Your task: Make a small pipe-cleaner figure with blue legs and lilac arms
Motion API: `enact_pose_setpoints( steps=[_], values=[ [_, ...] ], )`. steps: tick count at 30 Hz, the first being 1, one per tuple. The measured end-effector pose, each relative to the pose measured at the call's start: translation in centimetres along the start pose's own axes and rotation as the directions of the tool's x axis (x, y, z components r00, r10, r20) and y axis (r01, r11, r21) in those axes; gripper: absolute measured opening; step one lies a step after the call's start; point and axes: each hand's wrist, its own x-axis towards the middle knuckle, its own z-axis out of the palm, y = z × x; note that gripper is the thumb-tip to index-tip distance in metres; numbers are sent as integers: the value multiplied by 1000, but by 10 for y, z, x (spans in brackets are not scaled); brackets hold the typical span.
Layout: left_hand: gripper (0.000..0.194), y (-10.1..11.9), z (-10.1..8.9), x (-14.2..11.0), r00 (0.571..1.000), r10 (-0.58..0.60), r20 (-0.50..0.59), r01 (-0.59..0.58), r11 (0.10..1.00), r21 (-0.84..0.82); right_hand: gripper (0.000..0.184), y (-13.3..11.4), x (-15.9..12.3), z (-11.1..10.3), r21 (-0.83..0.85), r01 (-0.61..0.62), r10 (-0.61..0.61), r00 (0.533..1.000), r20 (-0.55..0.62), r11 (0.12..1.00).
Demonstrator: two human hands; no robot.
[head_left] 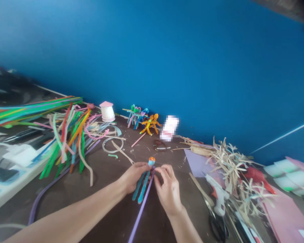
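Observation:
My left hand [133, 176] is closed around the upper part of a small blue pipe-cleaner figure [143, 189]. Two fuzzy blue legs hang below the fingers, and a light blue and orange rounded top sticks up above them. Between the thumb and forefinger of my right hand [168, 190] is the upper end of a long purple pipe cleaner [141, 213], right beside the figure. Its other end runs down past the bottom edge of the view. Fingers hide where the purple strand meets the figure.
Loose coloured pipe cleaners [73, 135] and a power strip [12, 185] lie left. Against the blue wall stand a pink-roofed white cup [107, 112] and finished pipe-cleaner figures [150, 124]. On the right are a glue gun [218, 194], black-handled scissors [216, 225] and pale curled strips [230, 158].

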Motion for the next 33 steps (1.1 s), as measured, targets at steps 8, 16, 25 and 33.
enact_pose_setpoints(
  steps=[8, 16, 25, 33],
  values=[
    [26, -5, -1, 2, 993, 116, 26, -119, 973, 196, 12, 1, 1, -4, -117, 78, -81, 996, -26, 990],
    [27, -6, 5, -3, 993, 119, 18, -121, 974, 189, 16, 0, 0, -1, -176, 97, -103, 994, -26, 980],
    [24, -9, 3, -2, 986, 162, 44, -168, 956, 239, 15, -4, 2, -3, -158, 80, -92, 993, -68, 984],
    [17, -7, 5, -5, 938, 345, 29, -311, 802, 510, 10, 2, 1, 4, 270, -187, 213, 975, -68, 944]
  ],
)
